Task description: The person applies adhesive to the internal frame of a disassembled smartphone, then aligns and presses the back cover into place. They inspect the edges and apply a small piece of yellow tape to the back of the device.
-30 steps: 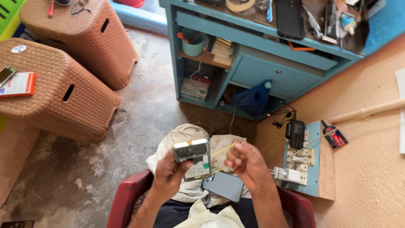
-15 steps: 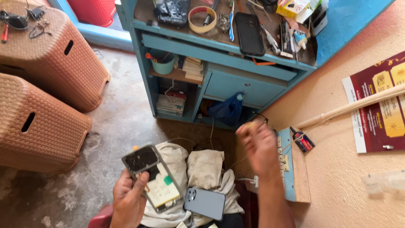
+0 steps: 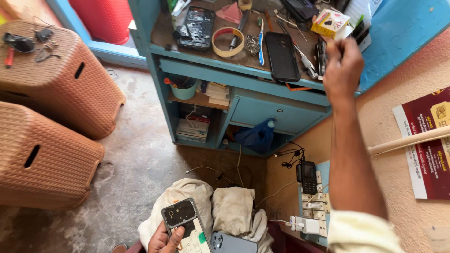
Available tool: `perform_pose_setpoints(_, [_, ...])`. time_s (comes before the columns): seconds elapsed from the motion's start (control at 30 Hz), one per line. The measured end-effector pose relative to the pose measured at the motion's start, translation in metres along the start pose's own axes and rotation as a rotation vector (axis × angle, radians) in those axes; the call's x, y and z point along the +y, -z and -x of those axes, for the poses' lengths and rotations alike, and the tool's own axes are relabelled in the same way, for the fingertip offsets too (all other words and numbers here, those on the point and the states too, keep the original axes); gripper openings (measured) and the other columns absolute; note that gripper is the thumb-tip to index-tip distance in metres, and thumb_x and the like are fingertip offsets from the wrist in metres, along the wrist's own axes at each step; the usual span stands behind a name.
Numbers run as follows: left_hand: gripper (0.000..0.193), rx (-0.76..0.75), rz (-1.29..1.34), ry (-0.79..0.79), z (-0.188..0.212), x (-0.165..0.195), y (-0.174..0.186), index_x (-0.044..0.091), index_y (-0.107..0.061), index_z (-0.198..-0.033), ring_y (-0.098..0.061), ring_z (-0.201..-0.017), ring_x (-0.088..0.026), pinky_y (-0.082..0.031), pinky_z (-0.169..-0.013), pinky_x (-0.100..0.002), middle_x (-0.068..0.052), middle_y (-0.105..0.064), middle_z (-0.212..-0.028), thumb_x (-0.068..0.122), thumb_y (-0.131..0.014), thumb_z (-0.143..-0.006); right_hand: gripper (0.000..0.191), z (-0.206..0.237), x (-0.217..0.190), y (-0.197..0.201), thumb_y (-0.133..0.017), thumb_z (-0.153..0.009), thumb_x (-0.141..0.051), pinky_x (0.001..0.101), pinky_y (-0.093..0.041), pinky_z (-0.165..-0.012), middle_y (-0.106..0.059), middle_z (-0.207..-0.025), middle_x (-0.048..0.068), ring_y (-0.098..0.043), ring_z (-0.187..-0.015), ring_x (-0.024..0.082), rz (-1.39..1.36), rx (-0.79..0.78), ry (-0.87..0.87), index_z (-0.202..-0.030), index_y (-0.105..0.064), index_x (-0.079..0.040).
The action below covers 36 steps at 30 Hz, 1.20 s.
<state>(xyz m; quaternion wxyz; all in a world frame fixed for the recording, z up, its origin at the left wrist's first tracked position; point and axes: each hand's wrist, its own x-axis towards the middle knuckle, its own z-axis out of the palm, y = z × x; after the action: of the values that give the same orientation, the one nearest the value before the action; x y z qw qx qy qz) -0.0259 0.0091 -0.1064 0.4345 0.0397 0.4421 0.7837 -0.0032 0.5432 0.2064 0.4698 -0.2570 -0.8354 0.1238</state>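
My left hand (image 3: 165, 240) holds an opened phone (image 3: 183, 224) with its back off, low in the view over my lap. A second grey phone (image 3: 232, 243) lies on my lap beside it. My right hand (image 3: 343, 66) is stretched up to the right end of the blue desk top (image 3: 164, 38), fingers curled among tools next to a small yellow and white box (image 3: 330, 22). Whether it grips anything is hidden. On the desk lie a black phone (image 3: 282, 56), a phone frame (image 3: 196, 28), a tape roll (image 3: 227, 41) and a toothbrush (image 3: 260, 40).
Two woven brown stools (image 3: 56, 117) stand at the left on the concrete floor. A switchboard (image 3: 315, 206) with a keypad phone (image 3: 308, 177) and a white charger (image 3: 304, 226) hangs on the wall at my right. A blue bag (image 3: 257, 136) sits under the desk.
My right hand rose from my lap to the desk top at the right. My left hand kept the opened phone and dropped lower in view. The camera tilted up.
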Motion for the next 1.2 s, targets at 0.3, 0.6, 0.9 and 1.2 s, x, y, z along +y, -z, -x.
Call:
perform_pose_setpoints(0.3, [0.059, 0.05, -0.112, 0.14, -0.022, -0.014, -0.003, 0.001, -0.053, -0.141, -0.068, -0.119, -0.027, -0.046, -0.106, -0.041, -0.019, -0.073, -0.126, 0.01, -0.071, -0.085, 0.009, -0.063, 0.038, -0.065, -0.079, -0.088, -0.005, 0.0491, -0.05, -0.092, -0.062, -0.118, 0.026, -0.057, -0.109, 0.042, 0.428, -0.12, 0.151, -0.096, -0.078, -0.001])
perform_pose_setpoints(0.6, [0.055, 0.069, -0.364, -0.03, -0.048, -0.026, -0.002, -0.006, -0.063, -0.132, -0.069, -0.119, -0.027, -0.047, -0.106, -0.044, -0.021, -0.076, -0.124, 0.017, -0.077, -0.084, 0.015, -0.082, 0.039, -0.071, -0.08, -0.083, -0.023, 0.0561, -0.044, -0.093, -0.07, -0.117, 0.01, -0.065, -0.106, 0.036, 0.532, -0.427, -0.439, -0.098, -0.083, -0.026])
perform_pose_setpoints(0.9, [0.068, 0.185, -0.412, -0.064, -0.061, -0.019, -0.023, -0.008, -0.056, -0.135, -0.072, -0.112, -0.029, -0.051, -0.103, -0.046, -0.022, -0.076, -0.119, 0.019, -0.081, -0.078, 0.032, -0.088, 0.068, -0.014, -0.087, -0.092, -0.038, 0.0443, -0.053, -0.087, -0.073, -0.1, 0.023, -0.069, -0.093, 0.037, 0.659, -0.452, -0.317, -0.105, -0.081, -0.01])
perform_pose_setpoints(1.2, [0.061, 0.255, -0.55, -0.174, -0.064, -0.005, -0.014, -0.008, -0.055, -0.134, -0.07, -0.113, -0.027, -0.049, -0.103, -0.042, -0.022, -0.074, -0.119, 0.015, -0.077, -0.082, 0.028, -0.082, 0.062, 0.012, -0.083, -0.081, -0.013, 0.036, -0.059, -0.095, -0.08, -0.102, 0.019, -0.079, -0.094, 0.028, 0.619, -0.543, -0.5, -0.108, -0.08, -0.011])
